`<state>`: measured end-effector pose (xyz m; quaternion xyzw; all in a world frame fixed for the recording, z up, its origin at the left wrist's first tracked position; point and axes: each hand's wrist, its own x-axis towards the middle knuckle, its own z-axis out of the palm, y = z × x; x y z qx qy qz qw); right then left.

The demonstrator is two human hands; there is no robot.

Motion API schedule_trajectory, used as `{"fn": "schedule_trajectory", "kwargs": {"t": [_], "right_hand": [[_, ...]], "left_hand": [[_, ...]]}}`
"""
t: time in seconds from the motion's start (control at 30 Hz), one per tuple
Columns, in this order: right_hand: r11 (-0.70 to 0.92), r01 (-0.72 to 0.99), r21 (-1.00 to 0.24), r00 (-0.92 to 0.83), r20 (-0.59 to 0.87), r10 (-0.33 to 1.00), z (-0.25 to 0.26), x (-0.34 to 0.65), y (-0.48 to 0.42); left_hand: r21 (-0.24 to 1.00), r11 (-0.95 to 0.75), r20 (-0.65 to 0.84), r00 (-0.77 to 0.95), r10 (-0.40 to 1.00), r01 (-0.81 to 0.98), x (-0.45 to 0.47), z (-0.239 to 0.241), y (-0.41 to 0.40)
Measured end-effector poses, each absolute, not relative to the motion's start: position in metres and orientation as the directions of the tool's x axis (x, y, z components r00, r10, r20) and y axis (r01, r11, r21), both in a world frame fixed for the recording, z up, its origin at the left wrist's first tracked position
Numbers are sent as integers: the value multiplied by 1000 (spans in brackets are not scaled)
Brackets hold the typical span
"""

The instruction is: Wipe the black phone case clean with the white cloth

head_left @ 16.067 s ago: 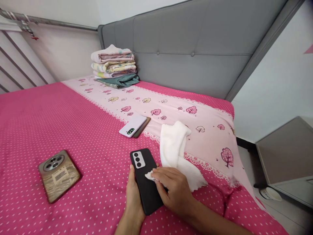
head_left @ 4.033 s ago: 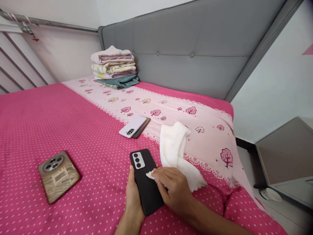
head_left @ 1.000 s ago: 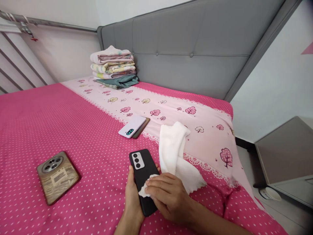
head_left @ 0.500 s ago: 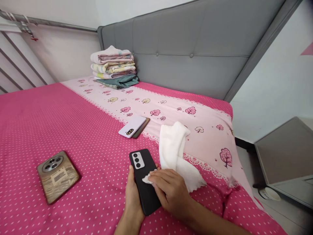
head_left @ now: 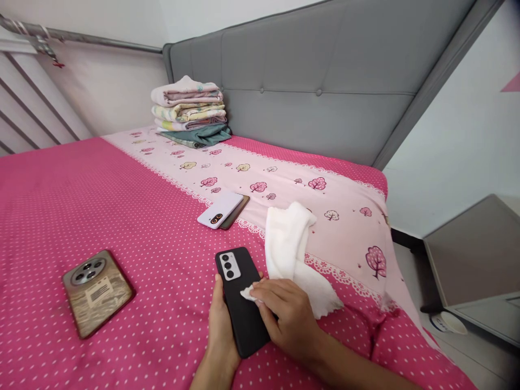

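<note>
Item 1: black phone, back upward, camera block at its 11 o'clock corner, held low over the pink bedspread. Clock directions are taken from it, 12 being toward the headboard.

Item 2: left hand, at 8 o'clock, grasping the phone by its sides.

Item 3: right hand, at 3 o'clock, pinching a white wipe against the middle of the back. Whether this joins the white cloth at 1 o'clock cannot be told, the hand covering the place.

Item 4: wood-grain phone, well apart at 9 o'clock, untouched.

Item 5: lilac phone, near 12 o'clock, overlapping a brownish flat device; both out of hand.

Condition of work: wiping of the black phone's back judged under way, not finished; how much has been covered is not shown. Whether items 4 and 5 have been wiped cannot be told.
</note>
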<state>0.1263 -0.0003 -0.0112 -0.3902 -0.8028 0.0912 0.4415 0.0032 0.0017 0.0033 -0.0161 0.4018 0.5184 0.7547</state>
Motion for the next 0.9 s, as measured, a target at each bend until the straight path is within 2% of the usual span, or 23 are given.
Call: {"fn": "schedule_trajectory", "kwargs": {"t": [0.2,0.43,0.7,0.9], "right_hand": [[798,441,-411,-455,664,593,-2,128,0],[883,308,-355,-583,663,470,3,131,-2],[876,314,-366,-593,645,482,4,130,-2],[811,408,-419,-495,645,583,-2,128,-2]], "left_hand": [[297,485,-596,237,767,-823,2,2,2],[263,500,-617,254,745,-825,0,2,5],[252,501,-610,266,747,-828,1,6,5],[279,478,-586,246,772,-833,1,0,1]]}}
